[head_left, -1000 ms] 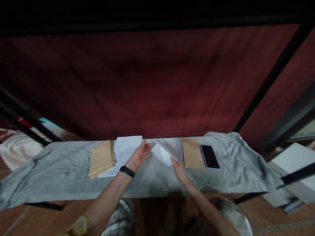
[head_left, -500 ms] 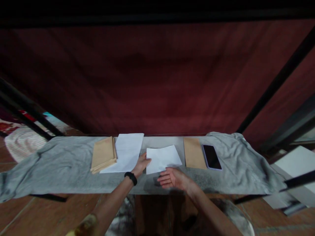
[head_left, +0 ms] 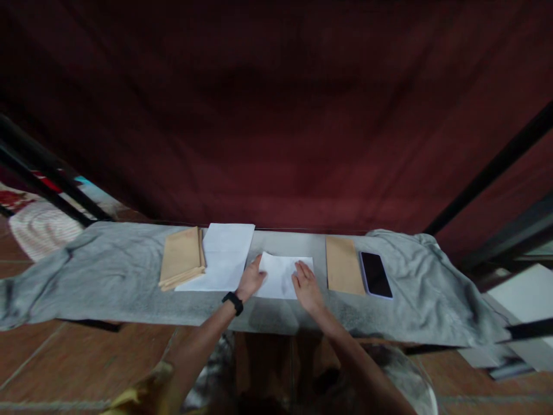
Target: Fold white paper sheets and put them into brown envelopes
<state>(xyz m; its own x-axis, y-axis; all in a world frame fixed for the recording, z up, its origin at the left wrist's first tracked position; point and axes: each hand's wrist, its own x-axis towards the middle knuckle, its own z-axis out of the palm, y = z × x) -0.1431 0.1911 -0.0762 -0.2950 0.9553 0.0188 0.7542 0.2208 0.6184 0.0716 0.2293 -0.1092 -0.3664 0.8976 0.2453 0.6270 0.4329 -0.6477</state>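
Note:
A folded white sheet of paper (head_left: 280,275) lies on the grey cloth (head_left: 108,282) in front of me. My left hand (head_left: 251,278), with a black band on the wrist, rests flat on the sheet's left edge, fingers stretched out. My right hand (head_left: 306,283) lies flat on the sheet's right part, fingers extended. A stack of white paper (head_left: 224,255) sits just left of my left hand, and a pile of brown envelopes (head_left: 181,264) lies beyond it.
A single brown envelope (head_left: 344,272) lies right of the sheet, with a dark phone (head_left: 375,274) beside it. A dark red curtain (head_left: 276,127) hangs behind the narrow table. Black metal bars (head_left: 488,173) cross at both sides. A white board (head_left: 527,297) stands at the far right.
The white sheet, held up and bent a second ago, now lies flat on the cloth. My right hand has moved onto it, and both hands press on it.

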